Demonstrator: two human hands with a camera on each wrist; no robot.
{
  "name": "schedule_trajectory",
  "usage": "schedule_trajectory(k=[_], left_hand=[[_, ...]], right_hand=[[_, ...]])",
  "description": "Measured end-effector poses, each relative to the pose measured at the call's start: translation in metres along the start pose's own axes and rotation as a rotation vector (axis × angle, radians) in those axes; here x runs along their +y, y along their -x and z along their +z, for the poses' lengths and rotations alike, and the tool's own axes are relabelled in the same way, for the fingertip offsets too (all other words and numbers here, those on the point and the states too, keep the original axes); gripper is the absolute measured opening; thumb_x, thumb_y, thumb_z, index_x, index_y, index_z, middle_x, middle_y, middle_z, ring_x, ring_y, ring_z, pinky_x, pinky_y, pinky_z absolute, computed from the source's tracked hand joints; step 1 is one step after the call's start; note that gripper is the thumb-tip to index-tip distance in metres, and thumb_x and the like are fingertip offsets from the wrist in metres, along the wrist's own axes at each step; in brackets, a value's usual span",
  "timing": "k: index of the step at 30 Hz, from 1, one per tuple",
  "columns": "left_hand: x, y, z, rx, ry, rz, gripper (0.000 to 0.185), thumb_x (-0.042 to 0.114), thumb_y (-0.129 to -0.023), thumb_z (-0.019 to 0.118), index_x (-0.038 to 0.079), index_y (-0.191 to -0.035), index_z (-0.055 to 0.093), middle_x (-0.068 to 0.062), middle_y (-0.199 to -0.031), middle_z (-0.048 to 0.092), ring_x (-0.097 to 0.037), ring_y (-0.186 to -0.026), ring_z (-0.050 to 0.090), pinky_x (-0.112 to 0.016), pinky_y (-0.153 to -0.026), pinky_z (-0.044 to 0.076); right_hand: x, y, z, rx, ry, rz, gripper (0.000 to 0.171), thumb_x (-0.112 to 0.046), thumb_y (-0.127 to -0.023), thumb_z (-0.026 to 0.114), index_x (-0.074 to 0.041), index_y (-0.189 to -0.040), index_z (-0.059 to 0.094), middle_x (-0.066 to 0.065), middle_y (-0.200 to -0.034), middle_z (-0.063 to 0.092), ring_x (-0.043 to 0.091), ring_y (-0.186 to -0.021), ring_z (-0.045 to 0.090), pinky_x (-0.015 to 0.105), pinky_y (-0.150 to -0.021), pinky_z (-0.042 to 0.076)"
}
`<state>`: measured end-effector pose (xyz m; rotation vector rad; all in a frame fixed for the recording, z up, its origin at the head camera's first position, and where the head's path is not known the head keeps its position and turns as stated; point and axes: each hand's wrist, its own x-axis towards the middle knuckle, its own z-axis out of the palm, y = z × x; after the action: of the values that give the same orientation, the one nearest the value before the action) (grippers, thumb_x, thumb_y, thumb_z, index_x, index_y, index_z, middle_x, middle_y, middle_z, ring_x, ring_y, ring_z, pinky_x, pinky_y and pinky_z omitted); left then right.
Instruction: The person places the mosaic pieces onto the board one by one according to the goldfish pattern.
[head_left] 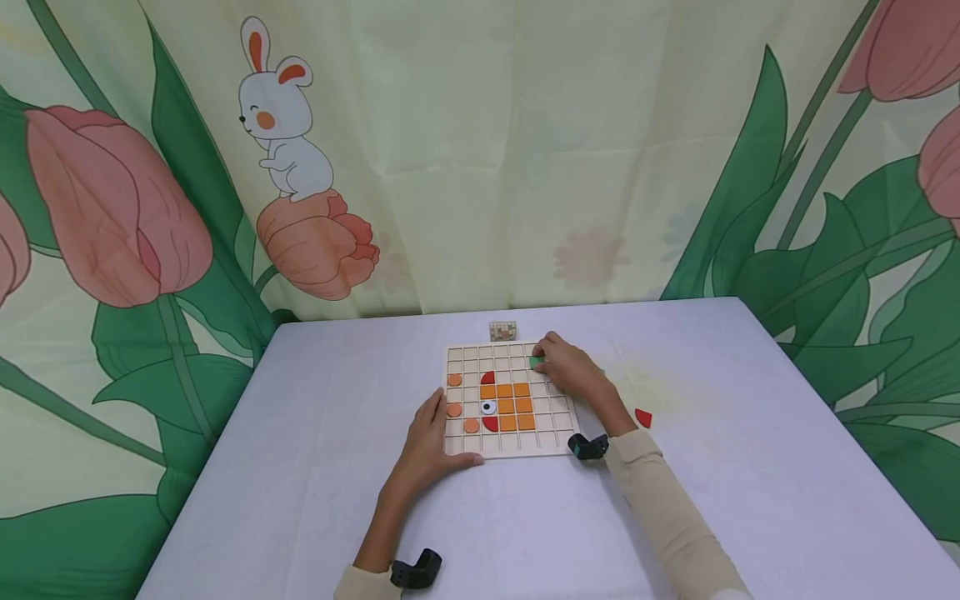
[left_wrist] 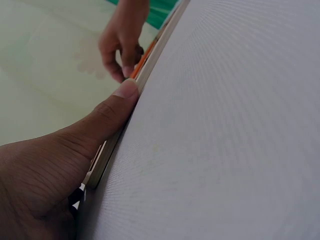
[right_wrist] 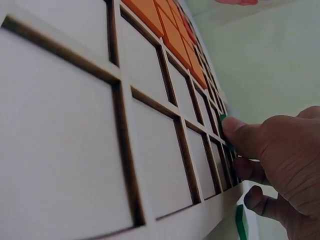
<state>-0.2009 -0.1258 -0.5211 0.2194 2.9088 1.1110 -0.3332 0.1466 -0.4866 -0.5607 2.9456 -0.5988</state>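
A wooden grid board lies flat on the white table. Its cells hold a block of orange squares, three orange discs, two red half-discs and an eye piece. My left hand rests at the board's front left corner, fingers straight along the left side and thumb pressed against the front edge. My right hand pinches a green piece over a cell near the far right corner. In the right wrist view the thumb covers most of the green piece.
A loose red piece lies on the table to the right of the board. A small box stands just behind the board's far edge. A flower-printed curtain closes off the back and both sides.
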Motion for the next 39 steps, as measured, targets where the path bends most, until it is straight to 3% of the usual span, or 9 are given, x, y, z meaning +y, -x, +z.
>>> schedule_trajectory(k=[21,39], left_hand=[[-0.001,-0.003,-0.002,0.012,0.004,0.004,0.129,0.057,-0.064,0.088,0.007,-0.159,0.018,-0.011,-0.166,0.019,-0.033,-0.15,0.022,-0.054,-0.118,0.032],[0.0,0.0,-0.001,-0.005,-0.01,-0.005,0.129,0.057,-0.064,0.088,0.004,-0.159,0.018,-0.013,-0.166,0.018,-0.034,-0.151,0.021,-0.053,-0.118,0.032]], right_hand=[[-0.001,-0.009,0.002,0.047,-0.012,-0.032,0.029,-0.025,-0.098,0.065,-0.006,-0.12,0.064,0.006,-0.117,0.055,0.02,-0.103,0.059,0.04,-0.093,0.052],[0.006,0.007,0.005,0.104,-0.173,-0.019,0.038,-0.017,-0.097,0.065,0.001,-0.13,0.06,0.015,-0.125,0.057,0.029,-0.113,0.06,0.046,-0.098,0.05]])
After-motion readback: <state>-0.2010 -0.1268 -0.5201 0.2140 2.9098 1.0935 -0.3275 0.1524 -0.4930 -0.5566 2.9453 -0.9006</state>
